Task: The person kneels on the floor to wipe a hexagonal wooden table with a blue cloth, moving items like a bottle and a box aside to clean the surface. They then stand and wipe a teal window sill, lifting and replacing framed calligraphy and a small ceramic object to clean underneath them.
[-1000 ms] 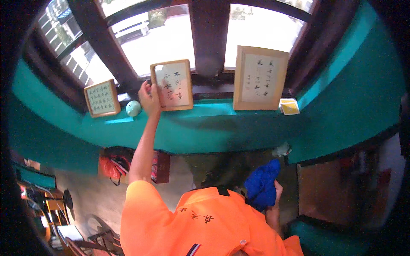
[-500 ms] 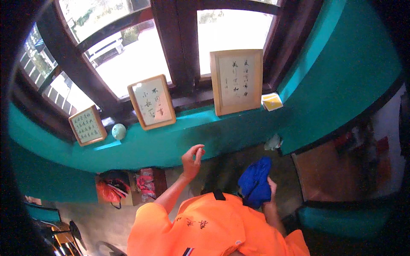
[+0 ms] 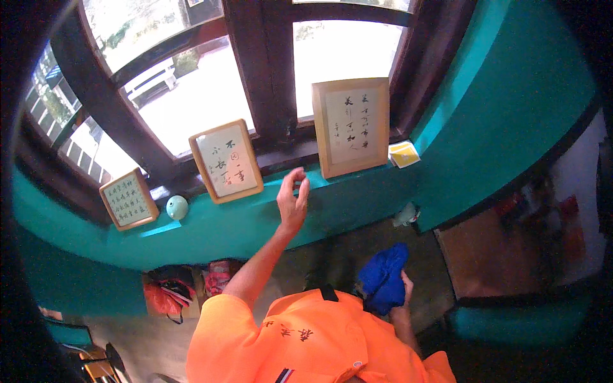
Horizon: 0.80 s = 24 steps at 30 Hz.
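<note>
My left hand (image 3: 294, 203) is raised in front of the windowsill, between two framed calligraphy pieces. Its fingers are loosely curved and a little apart, with nothing visible in them. Nearest to it are the middle wooden frame (image 3: 226, 161) on its left and the larger wooden frame (image 3: 350, 127) on its right; it appears to touch neither. Low on the right, my right hand (image 3: 406, 290) grips a bunched blue cloth (image 3: 383, 276), which hides most of its fingers.
A small frame (image 3: 129, 200) and a pale green ball-shaped ornament (image 3: 177, 207) stand on the teal sill's left end. At its right end lies a yellow-and-white card or packet (image 3: 404, 154). Red and black bags (image 3: 169, 290) rest below on the left. Dark-framed windows rise behind.
My left hand has moved up and forward, closer to the sill. My right hand keeps hold of the blue cloth, which has shifted only slightly.
</note>
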Each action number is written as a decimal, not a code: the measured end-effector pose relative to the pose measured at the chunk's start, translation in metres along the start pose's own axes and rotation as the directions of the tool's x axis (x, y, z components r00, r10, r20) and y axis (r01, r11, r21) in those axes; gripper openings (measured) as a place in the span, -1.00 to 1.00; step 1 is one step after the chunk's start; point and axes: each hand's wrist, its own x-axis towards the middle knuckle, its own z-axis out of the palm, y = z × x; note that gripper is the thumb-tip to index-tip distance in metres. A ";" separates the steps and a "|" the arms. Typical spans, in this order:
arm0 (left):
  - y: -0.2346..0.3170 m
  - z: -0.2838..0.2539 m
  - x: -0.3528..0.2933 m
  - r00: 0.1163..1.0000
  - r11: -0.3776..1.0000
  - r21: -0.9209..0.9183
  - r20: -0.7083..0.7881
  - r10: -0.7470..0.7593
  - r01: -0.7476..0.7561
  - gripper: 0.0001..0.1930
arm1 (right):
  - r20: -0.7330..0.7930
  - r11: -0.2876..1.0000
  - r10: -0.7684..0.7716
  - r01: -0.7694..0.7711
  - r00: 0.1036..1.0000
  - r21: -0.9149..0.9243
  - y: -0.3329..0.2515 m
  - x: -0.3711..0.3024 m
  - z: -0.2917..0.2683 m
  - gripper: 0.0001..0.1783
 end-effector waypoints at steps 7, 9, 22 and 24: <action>-0.020 0.047 0.066 0.984 0.979 -0.100 0.016 -0.179 0.180 -0.57 | -0.008 0.996 -0.084 0.084 0.996 0.012 -0.006 -0.020 0.010 -0.52; -0.027 0.056 0.068 0.987 0.980 -0.124 -0.031 -0.158 0.153 -0.56 | 0.006 0.991 -0.130 0.130 0.991 0.033 -0.002 -0.021 -0.011 -0.51; -0.031 0.052 0.031 0.972 0.963 0.134 0.025 0.232 -0.233 -0.51 | 0.034 0.976 -0.213 0.215 0.976 -0.042 -0.021 0.024 -0.064 -0.40; -0.027 0.053 0.028 0.973 0.965 0.124 0.062 0.223 -0.229 -0.47 | -0.075 0.977 -0.183 0.173 0.980 -0.122 -0.033 0.040 -0.059 -0.41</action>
